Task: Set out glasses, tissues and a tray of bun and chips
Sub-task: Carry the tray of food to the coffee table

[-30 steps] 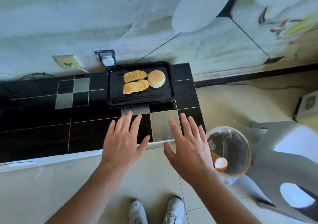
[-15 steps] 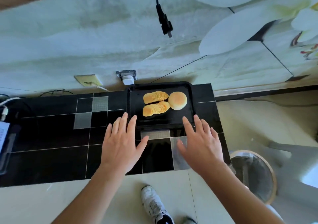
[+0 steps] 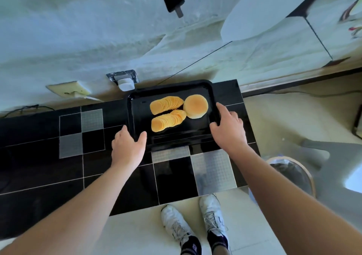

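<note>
Left hand (image 3: 128, 147) and right hand (image 3: 228, 130) clamp the black tray (image 3: 172, 139) by its side rims at frame centre. Any tilt in lifting could slide the loose chips (image 3: 166, 115) and bun (image 3: 195, 106) off onto the worktop (image 3: 49, 156).

The black tray (image 3: 137, 117) looks glossy, the table (image 3: 176, 180) mixes glossy black tiles with rough-textured grey ones.

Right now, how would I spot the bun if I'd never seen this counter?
Find the black tiled counter by the wall, then the black rectangular tray at its far right end. On it, the round pale-golden bun sits right of two fanned rows of orange chips; it alone is a smooth dome.
</note>
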